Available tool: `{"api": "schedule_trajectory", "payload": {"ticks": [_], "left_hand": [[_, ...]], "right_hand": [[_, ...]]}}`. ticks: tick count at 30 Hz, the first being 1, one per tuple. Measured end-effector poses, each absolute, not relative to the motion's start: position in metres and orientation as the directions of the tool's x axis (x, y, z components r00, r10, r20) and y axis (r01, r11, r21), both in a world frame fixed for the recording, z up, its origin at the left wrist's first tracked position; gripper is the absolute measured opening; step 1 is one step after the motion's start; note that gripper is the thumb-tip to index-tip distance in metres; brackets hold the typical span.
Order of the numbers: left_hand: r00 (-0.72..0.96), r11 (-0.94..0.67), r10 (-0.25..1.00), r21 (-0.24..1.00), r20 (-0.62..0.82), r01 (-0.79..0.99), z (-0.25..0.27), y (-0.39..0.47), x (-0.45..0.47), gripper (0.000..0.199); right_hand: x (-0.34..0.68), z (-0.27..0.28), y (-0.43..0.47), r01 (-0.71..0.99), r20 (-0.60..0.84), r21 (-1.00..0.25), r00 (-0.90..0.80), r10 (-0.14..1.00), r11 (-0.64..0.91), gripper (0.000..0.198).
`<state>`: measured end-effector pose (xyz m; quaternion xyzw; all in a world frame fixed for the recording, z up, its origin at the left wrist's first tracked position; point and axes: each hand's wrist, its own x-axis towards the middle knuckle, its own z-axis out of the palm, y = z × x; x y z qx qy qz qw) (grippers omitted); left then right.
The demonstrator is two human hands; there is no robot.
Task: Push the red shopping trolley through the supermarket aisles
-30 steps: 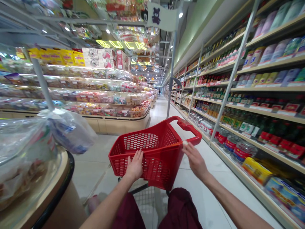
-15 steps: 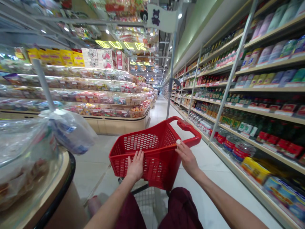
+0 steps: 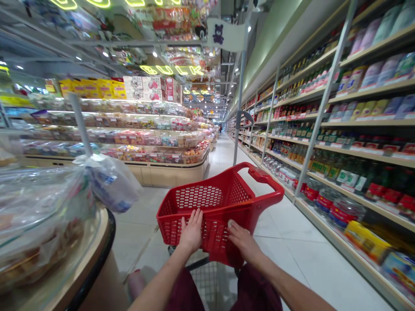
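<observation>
A red plastic shopping cart (image 3: 223, 211) stands side-on in front of me, its handle (image 3: 259, 175) toward the right. My left hand (image 3: 192, 231) lies against the near side wall with its fingers stretched out, tips close to the rim. Lower on the same wall, to the right, is my right hand (image 3: 241, 242), fingers extended and holding nothing. A small white spot shows at one of its fingertips; I cannot make out what it is. The part of the basket floor behind the near wall is hidden.
At left, a rounded counter (image 3: 106, 242) holds plastic-covered goods, and a plastic bag (image 3: 113, 181) hangs by a post. Bulk bins (image 3: 162, 140) stand beyond the cart. Tall shelves (image 3: 366, 151) of bottles and jars line the right. A pole (image 3: 239, 99) with a bear flag rises behind the cart.
My right hand has moved from the rim near the handle down and left onto the cart's side wall. My left hand stays on the wall. The view has tilted slightly upward.
</observation>
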<state>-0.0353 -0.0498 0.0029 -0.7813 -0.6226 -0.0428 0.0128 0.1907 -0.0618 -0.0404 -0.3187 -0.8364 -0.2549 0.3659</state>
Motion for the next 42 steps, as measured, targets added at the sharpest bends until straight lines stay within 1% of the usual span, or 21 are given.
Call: {"api": "schedule_trajectory", "payload": {"ticks": [2, 5, 7, 9, 11, 13, 15, 17, 20, 24, 26, 28, 30, 33, 35, 38, 40, 42], "left_hand": [[0.232, -0.236, 0.969, 0.043, 0.091, 0.971, 0.003, -0.050, -0.037, 0.079], [0.233, -0.241, 0.967, 0.072, 0.106, 0.968, 0.003, -0.051, -0.040, 0.080], [0.232, -0.241, 0.968, 0.101, 0.098, 0.965, 0.004, -0.052, -0.041, 0.080], [0.240, -0.250, 0.966, 0.125, 0.091, 0.960, 0.004, -0.053, -0.042, 0.080], [0.257, -0.268, 0.962, 0.139, 0.090, 0.953, 0.005, -0.054, -0.045, 0.079], [0.277, -0.290, 0.956, 0.152, 0.098, 0.945, 0.005, -0.054, -0.049, 0.078], [0.269, -0.287, 0.954, 0.155, 0.129, 0.945, 0.005, -0.052, -0.055, 0.077], [0.209, -0.231, 0.966, 0.149, 0.149, 0.961, 0.003, -0.050, -0.063, 0.075], [0.154, -0.171, 0.979, 0.132, 0.134, 0.976, -0.003, -0.048, -0.074, 0.074], [0.202, -0.217, 0.972, 0.133, 0.123, 0.967, -0.008, -0.048, -0.081, 0.074], [0.231, -0.248, 0.965, 0.142, 0.127, 0.958, -0.007, -0.048, -0.083, 0.074], [0.248, -0.268, 0.958, 0.148, 0.143, 0.952, -0.006, -0.048, -0.087, 0.073], [0.204, -0.227, 0.967, 0.152, 0.154, 0.962, -0.006, -0.048, -0.092, 0.072], [0.134, -0.154, 0.982, 0.158, 0.131, 0.975, -0.006, -0.048, -0.099, 0.074], [0.153, -0.172, 0.982, 0.185, 0.112, 0.968, -0.005, -0.046, -0.105, 0.076], [0.175, -0.200, 0.977, 0.243, 0.123, 0.949, -0.003, -0.043, -0.116, 0.073], [0.125, -0.158, 0.982, 0.264, 0.138, 0.952, -0.002, -0.041, -0.126, 0.070], [0.064, -0.099, 0.988, 0.266, 0.138, 0.959, -0.001, -0.041, -0.136, 0.070]], "right_hand": [[0.180, -0.045, -0.064, 0.706, 0.747, 0.174, -0.548, 0.375, 0.686, 0.030], [0.165, -0.033, -0.059, 0.714, 0.804, 0.125, -0.480, 0.351, 0.689, 0.029], [0.157, -0.027, -0.053, 0.723, 0.825, 0.116, -0.452, 0.339, 0.681, 0.029], [0.151, -0.033, -0.051, 0.715, 0.804, 0.141, -0.487, 0.342, 0.685, 0.028], [0.144, -0.044, -0.051, 0.676, 0.762, 0.181, -0.555, 0.332, 0.714, 0.029], [0.136, -0.048, -0.052, 0.643, 0.737, 0.197, -0.595, 0.321, 0.740, 0.028], [0.126, -0.043, -0.050, 0.644, 0.747, 0.173, -0.578, 0.327, 0.745, 0.027], [0.118, -0.038, -0.047, 0.662, 0.770, 0.144, -0.542, 0.336, 0.735, 0.027], [0.109, -0.047, -0.043, 0.658, 0.769, 0.161, -0.551, 0.325, 0.735, 0.028], [0.097, -0.069, -0.046, 0.607, 0.724, 0.189, -0.617, 0.309, 0.772, 0.023], [0.088, -0.066, -0.047, 0.614, 0.738, 0.173, -0.599, 0.311, 0.770, 0.023], [0.080, -0.058, -0.045, 0.643, 0.753, 0.140, -0.563, 0.340, 0.753, 0.025], [0.076, -0.057, -0.043, 0.650, 0.740, 0.118, -0.562, 0.370, 0.751, 0.026], [0.073, -0.071, -0.045, 0.613, 0.664, 0.110, -0.631, 0.401, 0.782, 0.022], [0.069, -0.076, -0.047, 0.606, 0.633, 0.094, -0.649, 0.422, 0.790, 0.022], [0.054, -0.064, -0.047, 0.596, 0.690, 0.086, -0.613, 0.384, 0.798, 0.025], [0.043, -0.055, -0.043, 0.589, 0.732, 0.102, -0.590, 0.340, 0.802, 0.026], [0.036, -0.058, -0.040, 0.591, 0.720, 0.118, -0.605, 0.341, 0.798, 0.026]]}}
